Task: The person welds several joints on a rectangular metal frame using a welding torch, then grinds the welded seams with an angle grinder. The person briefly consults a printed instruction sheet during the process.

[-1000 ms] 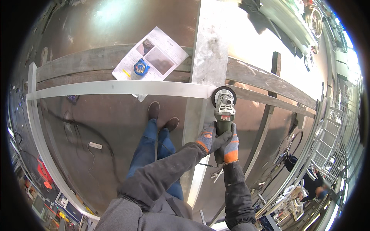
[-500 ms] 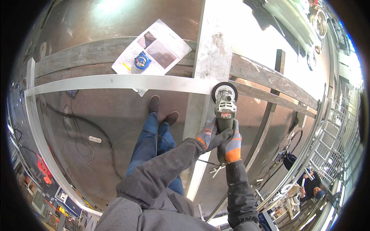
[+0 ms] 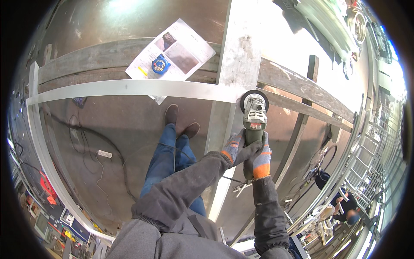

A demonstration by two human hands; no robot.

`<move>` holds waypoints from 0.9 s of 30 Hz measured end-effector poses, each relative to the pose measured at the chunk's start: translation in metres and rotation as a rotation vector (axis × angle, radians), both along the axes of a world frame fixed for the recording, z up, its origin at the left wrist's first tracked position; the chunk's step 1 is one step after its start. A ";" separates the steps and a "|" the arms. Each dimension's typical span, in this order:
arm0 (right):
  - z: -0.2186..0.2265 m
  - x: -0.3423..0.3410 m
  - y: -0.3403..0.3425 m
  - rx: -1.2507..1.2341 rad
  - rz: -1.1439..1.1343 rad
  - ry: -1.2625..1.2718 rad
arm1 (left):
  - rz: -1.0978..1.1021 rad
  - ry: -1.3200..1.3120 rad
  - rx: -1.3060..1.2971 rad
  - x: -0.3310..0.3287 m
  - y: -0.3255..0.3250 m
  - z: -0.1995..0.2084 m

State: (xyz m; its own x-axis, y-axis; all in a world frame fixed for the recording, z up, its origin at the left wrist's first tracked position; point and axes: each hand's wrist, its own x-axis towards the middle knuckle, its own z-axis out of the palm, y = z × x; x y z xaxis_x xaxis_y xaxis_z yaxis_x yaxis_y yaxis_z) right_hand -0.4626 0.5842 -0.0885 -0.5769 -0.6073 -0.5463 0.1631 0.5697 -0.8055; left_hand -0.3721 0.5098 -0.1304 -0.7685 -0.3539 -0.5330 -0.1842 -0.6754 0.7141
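Note:
An angle grinder (image 3: pixel 255 116) with a dark round disc is held in both gloved hands. My left hand (image 3: pixel 239 148) wraps round its green body from the left, and my right hand (image 3: pixel 261 158) grips the same body from the right. The disc lies at the right end of a long flat metal bar (image 3: pixel 129 88), where the bar meets a wide pale metal beam (image 3: pixel 238 60). Whether the disc touches the metal or spins, I cannot tell. A dark cord trails from the grinder's rear toward the left.
Beyond the bar a printed sheet (image 3: pixel 187 52) lies on wooden planks, with a blue tape measure (image 3: pixel 160 64) on top. Cables and a white power strip (image 3: pixel 105 154) lie on the floor. Metal ladder-like racks (image 3: pixel 364 168) stand at right; another person (image 3: pixel 346 207) is at lower right.
The grinder has shifted slightly to the right along the end of the bar, both hands still round it. My view has moved a little.

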 end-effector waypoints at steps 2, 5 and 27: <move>-0.003 -0.001 0.001 0.018 -0.012 -0.038 | 0.018 0.043 -0.008 0.000 0.000 0.000; 0.002 -0.004 0.004 0.179 0.179 0.123 | 0.047 0.059 -0.023 -0.001 0.001 -0.001; -0.022 -0.014 0.004 -0.087 -0.149 -0.033 | -0.203 -0.127 -0.142 -0.019 -0.016 -0.002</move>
